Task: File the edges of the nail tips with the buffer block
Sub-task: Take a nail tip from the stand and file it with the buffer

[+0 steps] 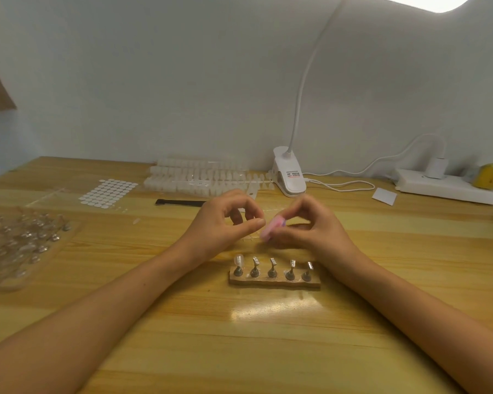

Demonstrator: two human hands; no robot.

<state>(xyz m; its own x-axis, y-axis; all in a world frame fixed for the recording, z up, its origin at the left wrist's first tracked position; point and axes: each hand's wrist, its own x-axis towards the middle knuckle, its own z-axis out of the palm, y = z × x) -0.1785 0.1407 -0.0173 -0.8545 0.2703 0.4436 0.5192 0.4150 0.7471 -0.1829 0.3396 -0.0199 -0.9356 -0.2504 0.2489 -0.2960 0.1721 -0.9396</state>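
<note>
My right hand [308, 223] grips a pink buffer block [271, 228], blurred, just above the wooden table. My left hand [225, 223] is right beside it, thumb and fingers pinched together on something too small and clear to make out, likely a nail tip. In front of both hands stands a wooden holder [273, 281] with several metal stands; the leftmost stand carries a clear nail tip [238, 260], the others are bare.
Rows of clear nail tips [199, 177] lie at the back, with a sheet of white sticker dots [108, 193] and a black tool [180, 202]. A plastic tray [17, 243] sits left. A clip lamp [289, 174] and a power strip [447, 187] stand right.
</note>
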